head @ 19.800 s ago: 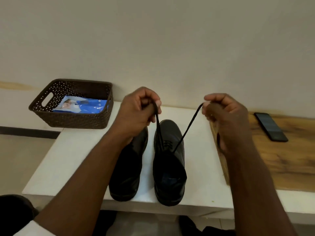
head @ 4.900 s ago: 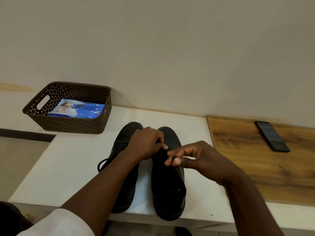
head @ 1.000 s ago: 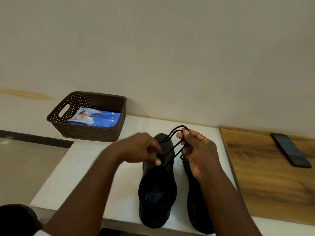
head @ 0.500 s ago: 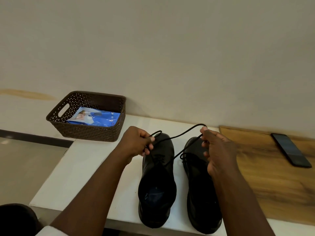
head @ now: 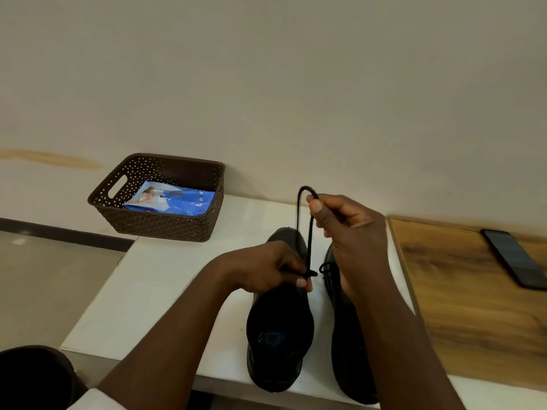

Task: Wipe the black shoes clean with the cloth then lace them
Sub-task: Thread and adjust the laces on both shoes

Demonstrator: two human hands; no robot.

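Black shoes stand side by side on the white tabletop (head: pixel 165 279), toes toward the wall, heels at the near edge. On the left shoe (head: pixel 279 329) the left hand (head: pixel 266 269) pinches the lace (head: pixel 309 232) at the eyelets between thumb and curled fingers. The right hand (head: pixel 352 232) is raised above the toes and grips a loop of that same lace between thumb and forefinger, so the cord runs taut and near upright between the two hands. The right shoe (head: pixel 346 335) lies partly under the right forearm, its own lace knotted near the tongue; its heel overhangs the near edge slightly.

Left of the shoes a broad strip of bare white top runs to the table's left edge. A brown perforated basket (head: pixel 165 226) sits at the far left corner against the wall, holding a blue packet (head: pixel 177 199), well apart from the hands. Just right of the shoes begins a wooden board (head: pixel 473 306), with a dark phone (head: pixel 515 257) lying near its far right side.
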